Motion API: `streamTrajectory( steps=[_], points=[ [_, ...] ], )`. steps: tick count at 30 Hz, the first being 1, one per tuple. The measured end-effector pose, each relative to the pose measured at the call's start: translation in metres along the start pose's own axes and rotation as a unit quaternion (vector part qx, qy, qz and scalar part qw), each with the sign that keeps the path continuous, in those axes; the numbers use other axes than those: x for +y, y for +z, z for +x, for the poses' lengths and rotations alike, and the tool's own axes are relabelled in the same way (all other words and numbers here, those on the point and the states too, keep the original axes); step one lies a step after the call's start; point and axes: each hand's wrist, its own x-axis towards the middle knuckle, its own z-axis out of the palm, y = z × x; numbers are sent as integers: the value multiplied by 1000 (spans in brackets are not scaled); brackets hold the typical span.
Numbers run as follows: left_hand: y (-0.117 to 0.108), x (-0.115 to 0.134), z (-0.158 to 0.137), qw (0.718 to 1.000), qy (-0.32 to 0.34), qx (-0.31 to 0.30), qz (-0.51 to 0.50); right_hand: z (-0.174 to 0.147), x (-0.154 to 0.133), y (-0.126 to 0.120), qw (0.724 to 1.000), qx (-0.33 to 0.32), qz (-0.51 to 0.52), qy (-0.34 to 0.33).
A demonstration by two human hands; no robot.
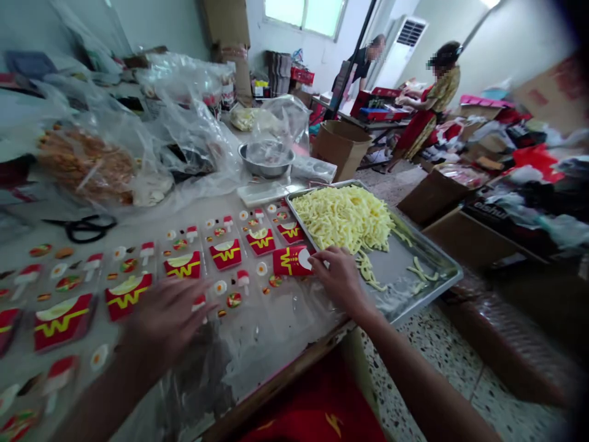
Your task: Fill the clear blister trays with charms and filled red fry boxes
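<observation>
My right hand (339, 279) pinches the edge of a small red French fry carton (286, 261) with a yellow zigzag, tilted sideways beside the metal tray (426, 294). The tray bears a heap of pale yellow toy-like fries (345, 215), with a few loose strands. My left hand (170, 316), blurred, reaches over the table with its fingers stretched out and nothing visible in them. Beneath it are rows of clear plastic packs holding red cartons (225, 253) and tiny food pieces, such as fried eggs, popsicles and burgers. A small red piece shows partly behind its fingers.
Black scissors (83, 227) lie at the left. Behind are clear bags of brown pieces (83, 162) and a metal bowl (265, 161). A cardboard box (341, 147) stands past the tray. Two people work at the back; boxes and bags crowd the right.
</observation>
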Motion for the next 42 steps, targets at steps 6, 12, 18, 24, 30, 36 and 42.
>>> streamTrajectory(
  steps=[6,12,18,24,30,36,42],
  points=[
    [138,89,120,975,167,-145,31,17,2,26,997,-79,10,11],
    [168,71,138,966,175,-182,-49,19,8,20,994,-58,90,21],
    [157,71,135,972,173,-161,-8,1,22,-11,999,17,28,9],
    [159,137,134,980,167,-107,3,-11,42,-28,994,-24,69,-75],
    [171,141,137,987,57,-140,-60,-4,160,-59,973,41,113,198],
    [166,152,141,987,59,-109,-104,15,197,-51,991,-93,28,88],
    [160,154,149,983,68,-143,-93,16,211,-44,993,-108,16,53]
  ],
)
